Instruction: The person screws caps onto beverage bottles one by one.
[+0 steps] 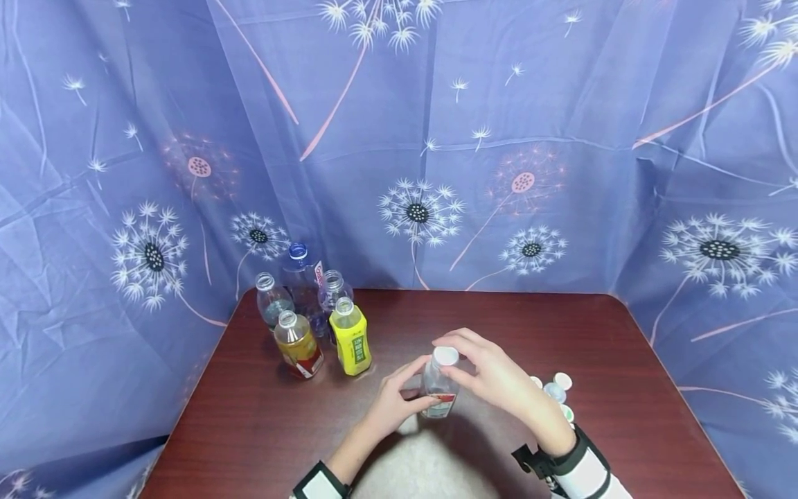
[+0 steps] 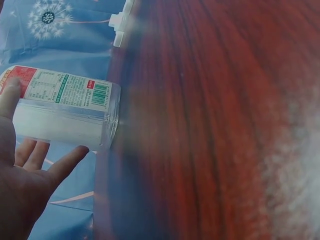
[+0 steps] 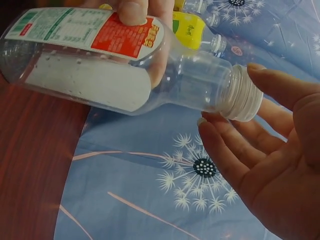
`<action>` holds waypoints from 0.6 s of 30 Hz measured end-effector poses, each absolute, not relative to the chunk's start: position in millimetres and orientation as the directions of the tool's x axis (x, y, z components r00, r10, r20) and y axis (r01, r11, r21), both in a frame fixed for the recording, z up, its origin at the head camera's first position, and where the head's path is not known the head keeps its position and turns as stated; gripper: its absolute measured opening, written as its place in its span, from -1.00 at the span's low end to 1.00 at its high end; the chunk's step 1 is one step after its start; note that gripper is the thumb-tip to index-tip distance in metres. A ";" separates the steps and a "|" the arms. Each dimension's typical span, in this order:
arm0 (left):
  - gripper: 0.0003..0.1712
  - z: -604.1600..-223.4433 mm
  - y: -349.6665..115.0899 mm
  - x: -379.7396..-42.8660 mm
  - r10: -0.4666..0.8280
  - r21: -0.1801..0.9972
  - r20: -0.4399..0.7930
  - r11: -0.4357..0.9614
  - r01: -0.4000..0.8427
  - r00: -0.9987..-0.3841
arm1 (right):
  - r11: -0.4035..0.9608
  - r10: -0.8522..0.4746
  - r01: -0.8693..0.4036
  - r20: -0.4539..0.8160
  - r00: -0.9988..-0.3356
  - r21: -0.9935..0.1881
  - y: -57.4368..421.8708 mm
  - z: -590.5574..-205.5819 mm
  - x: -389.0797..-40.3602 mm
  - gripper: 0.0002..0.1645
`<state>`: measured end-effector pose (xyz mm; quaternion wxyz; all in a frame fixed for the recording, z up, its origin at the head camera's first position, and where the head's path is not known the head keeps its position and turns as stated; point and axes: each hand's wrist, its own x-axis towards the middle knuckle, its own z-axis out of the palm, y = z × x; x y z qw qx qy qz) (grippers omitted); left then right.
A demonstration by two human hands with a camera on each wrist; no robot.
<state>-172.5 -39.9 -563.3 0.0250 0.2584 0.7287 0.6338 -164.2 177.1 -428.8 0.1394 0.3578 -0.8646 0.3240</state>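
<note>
A clear plastic bottle (image 1: 436, 409) with a red and white label stands upright at the front middle of the table. My left hand (image 1: 394, 403) grips its body, thumb on the label (image 2: 75, 90) and fingers on the opposite side. The white cap (image 1: 445, 355) sits on the bottle's mouth. My right hand (image 1: 499, 381) holds the cap from above and the right, its thumb against the rim in the right wrist view. The other right fingers (image 3: 230, 142) curve round the cap's far side, partly hidden by the bottle neck.
Uncapped bottles cluster at the back left: a yellow-labelled one (image 1: 351, 343), an orange-labelled one (image 1: 298, 346), a tall blue one (image 1: 302, 281) and clear ones. Several loose caps (image 1: 563, 380) lie beyond my right forearm. A patterned blue cloth (image 1: 474, 173) hangs behind the table (image 1: 499, 312).
</note>
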 end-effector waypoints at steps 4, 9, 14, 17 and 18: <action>-0.21 -563.2 -40.2 -172.3 0.400 0.932 0.296 0.079 0.354 -0.867 | 0.541 -0.519 -0.698 0.466 -0.716 -0.470 175.9 -429.2 -163.8 -0.55; -0.21 -563.2 -40.2 -171.7 0.397 0.933 0.290 0.084 0.349 -0.871 | 0.552 -0.509 -0.689 0.464 -0.725 -0.470 175.3 -429.8 -163.1 -0.55; -0.21 -563.8 -40.3 -172.2 0.401 0.939 0.285 0.065 0.337 -0.871 | 0.545 -0.502 -0.685 0.466 -0.728 -0.484 175.7 -431.3 -162.9 -0.56; -0.21 -564.8 -40.5 -172.5 0.402 0.941 0.278 0.067 0.331 -0.872 | 0.536 -0.502 -0.688 0.470 -0.726 -0.490 175.9 -432.1 -162.9 -0.56; -0.21 -565.6 -40.5 -172.6 0.400 0.940 0.279 0.070 0.333 -0.873 | 0.533 -0.503 -0.689 0.471 -0.725 -0.491 175.9 -432.4 -163.0 -0.55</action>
